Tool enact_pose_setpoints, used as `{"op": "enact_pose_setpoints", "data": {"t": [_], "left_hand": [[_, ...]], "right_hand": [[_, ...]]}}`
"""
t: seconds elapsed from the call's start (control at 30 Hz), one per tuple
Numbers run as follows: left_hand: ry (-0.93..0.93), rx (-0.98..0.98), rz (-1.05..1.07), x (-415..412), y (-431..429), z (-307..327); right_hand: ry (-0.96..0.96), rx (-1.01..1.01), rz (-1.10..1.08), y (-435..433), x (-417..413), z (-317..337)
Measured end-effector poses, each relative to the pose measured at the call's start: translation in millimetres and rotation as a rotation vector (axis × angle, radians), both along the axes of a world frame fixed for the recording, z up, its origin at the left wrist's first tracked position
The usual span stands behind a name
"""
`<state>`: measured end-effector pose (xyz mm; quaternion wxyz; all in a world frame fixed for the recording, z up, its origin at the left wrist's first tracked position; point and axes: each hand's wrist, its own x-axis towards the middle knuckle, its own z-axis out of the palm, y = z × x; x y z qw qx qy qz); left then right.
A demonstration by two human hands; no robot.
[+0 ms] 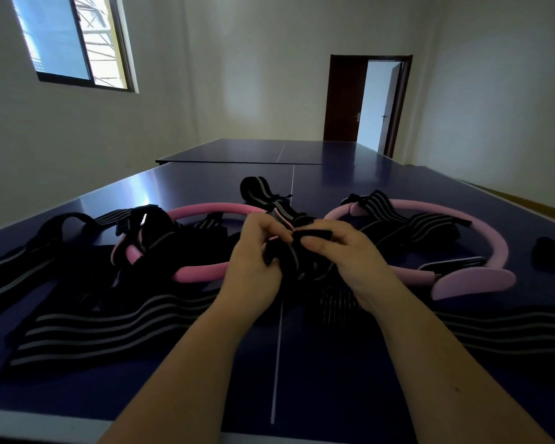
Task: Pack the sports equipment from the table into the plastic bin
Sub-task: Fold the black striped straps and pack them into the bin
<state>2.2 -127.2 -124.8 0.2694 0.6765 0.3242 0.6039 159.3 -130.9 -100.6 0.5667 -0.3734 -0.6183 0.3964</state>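
near edge: table [334,395] rim, my forearms [180,379] coming in from the bottom, white centre line between them.
flat straps: long striped strap [109,328] lies loose at front left, second flat strap [494,331] at front right, both on the table.
task thing: strap bundle [297,257], black with grey stripes, held just above the table at centre, between the two rings.
left hand [253,251]: fingers curled round the bundle's left side, clamped on it.
right hand [343,251]: thumb and fingers pinch the bundle's top end, closed on the fabric.
handling: i judge it soft, light, floppy elastic. likely to unroll if let go, so i'd hold the whole roll across its width with the loose tail under a thumb. not fragile, not slippery.
rings: pink ring [202,272] left of the hands, straps draped over it. paler ring [497,248] on the right, a strap across its far side. they look stiff and padded, i'd take them by the rim.
other gear: rolled strap [257,187] behind the hands. dark lump [551,254] far right, can't tell what.
bin: not in view, can't say where.
progress: i judge early, most gear is on the table.
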Motion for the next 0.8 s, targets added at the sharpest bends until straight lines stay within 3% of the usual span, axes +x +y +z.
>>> {"op": "enact_pose_setpoints", "data": {"t": [0.07, 0.2, 0.3, 0.37, 0.53, 0.6, 0.67, 0.8], "left_hand": [[-0.069, -0.007, -0.051, 0, -1, 1], [-0.269, -0.068, -0.012, 4, 3, 2], [-0.229, -0.113, 0.073, 3, 10, -2], [-0.017, -0.162, 0.211, -1, 17, -7], [0.855, -0.129, 0.461, -9, 23, -26], [1.011, -0.167, 0.49, -10, 25, -29], [0.88, -0.184, 0.554, -12, 30, -28], [0.196, -0.194, 0.726, -14, 24, -12]], "right_hand": [[0.009, -0.055, 0.084, 2, 0, -2], [0.218, -0.26, 0.195, 4, 6, 2], [0.214, -0.31, 0.156, 1, 6, 2], [0.259, -0.25, -0.03, 5, 6, 0], [0.435, -0.254, -0.284, 13, 15, -2], [0.451, -0.264, -0.304, 12, 15, -5], [0.482, -0.275, -0.302, 10, 13, -5], [0.61, -0.268, -0.282, 12, 15, -4]]}}
